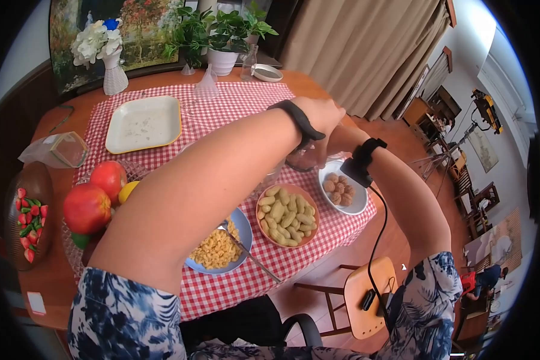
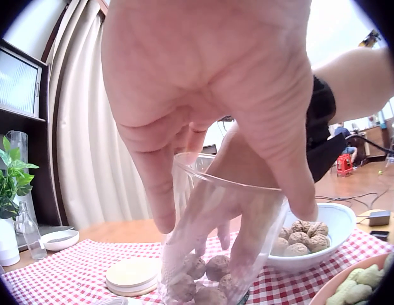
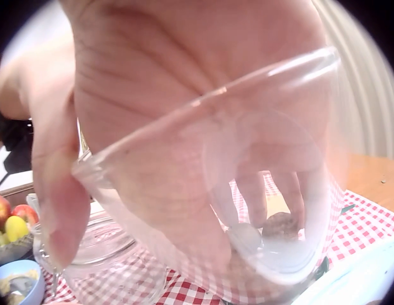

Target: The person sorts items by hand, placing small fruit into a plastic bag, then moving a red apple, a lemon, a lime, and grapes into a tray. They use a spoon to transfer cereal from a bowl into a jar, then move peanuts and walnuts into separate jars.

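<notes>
My left hand (image 1: 321, 114) grips a tall clear glass jar (image 2: 184, 184), its fingers and thumb spread to either side of the rim. Through the jar's mouth goes my right hand (image 2: 232, 190), its fingers pointing down and fairly straight. Several brown walnuts (image 2: 217, 267) lie at the bottom, right at those fingertips; in the right wrist view one walnut (image 3: 280, 225) shows between the fingers. Beside the jar stands a white bowl (image 1: 360, 205) with more walnuts (image 1: 340, 191). In the head view the forearms and hands cover most of the jar.
A bowl of peanuts (image 1: 288, 216) and a blue bowl (image 1: 246, 225) of yellow pieces with a spoon stand nearer. A white tray (image 1: 144, 126), apples (image 1: 87, 209) and a strawberry dish (image 1: 18, 180) are leftward. Round pale discs (image 2: 132, 273) and a clip-top jar (image 3: 114, 260) sit close by.
</notes>
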Motion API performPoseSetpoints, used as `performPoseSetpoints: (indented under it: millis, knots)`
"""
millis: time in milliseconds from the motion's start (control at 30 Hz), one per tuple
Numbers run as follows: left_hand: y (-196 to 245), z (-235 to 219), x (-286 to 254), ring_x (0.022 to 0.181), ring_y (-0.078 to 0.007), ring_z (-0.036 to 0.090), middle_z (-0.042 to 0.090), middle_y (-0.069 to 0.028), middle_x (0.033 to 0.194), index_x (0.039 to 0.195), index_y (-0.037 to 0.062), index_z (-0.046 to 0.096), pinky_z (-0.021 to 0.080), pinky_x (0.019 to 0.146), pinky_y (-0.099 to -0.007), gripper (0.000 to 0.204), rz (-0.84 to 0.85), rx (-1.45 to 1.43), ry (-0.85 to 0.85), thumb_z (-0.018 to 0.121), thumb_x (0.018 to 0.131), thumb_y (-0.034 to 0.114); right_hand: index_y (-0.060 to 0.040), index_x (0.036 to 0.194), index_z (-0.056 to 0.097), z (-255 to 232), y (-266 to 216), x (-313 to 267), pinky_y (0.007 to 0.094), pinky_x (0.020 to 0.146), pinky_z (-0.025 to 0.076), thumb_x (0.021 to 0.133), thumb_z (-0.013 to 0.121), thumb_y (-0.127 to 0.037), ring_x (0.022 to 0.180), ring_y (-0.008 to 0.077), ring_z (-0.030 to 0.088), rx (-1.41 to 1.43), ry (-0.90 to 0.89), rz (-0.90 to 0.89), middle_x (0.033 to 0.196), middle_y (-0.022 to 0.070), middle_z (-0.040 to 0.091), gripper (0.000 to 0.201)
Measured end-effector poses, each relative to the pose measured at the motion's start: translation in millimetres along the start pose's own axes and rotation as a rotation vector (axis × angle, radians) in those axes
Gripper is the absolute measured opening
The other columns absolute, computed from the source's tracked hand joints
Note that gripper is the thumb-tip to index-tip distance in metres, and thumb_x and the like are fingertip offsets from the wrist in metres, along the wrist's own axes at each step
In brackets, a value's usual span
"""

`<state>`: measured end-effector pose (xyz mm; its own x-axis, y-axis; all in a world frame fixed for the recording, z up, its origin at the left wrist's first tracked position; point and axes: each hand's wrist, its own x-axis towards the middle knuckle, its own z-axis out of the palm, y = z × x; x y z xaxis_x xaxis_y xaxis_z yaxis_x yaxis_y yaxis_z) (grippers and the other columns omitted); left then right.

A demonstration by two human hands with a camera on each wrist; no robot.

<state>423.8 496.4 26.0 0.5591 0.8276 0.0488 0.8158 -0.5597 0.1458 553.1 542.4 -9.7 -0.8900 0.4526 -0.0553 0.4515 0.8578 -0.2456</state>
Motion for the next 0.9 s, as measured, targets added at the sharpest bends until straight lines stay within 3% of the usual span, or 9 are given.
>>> performPoseSetpoints:
  millis: [433, 900]
  knots:
    - [3, -1, -1, 0.105, -0.0367, 0.066, 0.067, -0.0239, 0.113, 0.124, -0.0018, 0.050, 0.056, 0.089, -0.0409, 0.095, -0.028, 0.029, -0.006, 0.093, 0.048, 0.038, -0.0032, 0.108, 0.068, 3, -7, 7, 0.0315, 0.078, 0.054, 0.083, 0.074, -0.013, 0.091, 0.0207, 0.069, -0.104, -0.171, 0.078, 0.098, 0.0109, 0.071, 0.027]
    - [-2, 6, 1, 0.098, -0.0349, 0.069, 0.068, -0.0227, 0.107, 0.115, -0.0029, 0.053, 0.058, 0.082, -0.0403, 0.089, -0.007, 0.000, 0.027, 0.095, 0.048, 0.038, -0.0046, 0.108, 0.069, -9, 19, 9, 0.0300, 0.077, 0.053, 0.083, 0.076, -0.014, 0.091, 0.0179, 0.068, -0.182, -0.355, 0.178, 0.099, 0.0094, 0.071, 0.027]
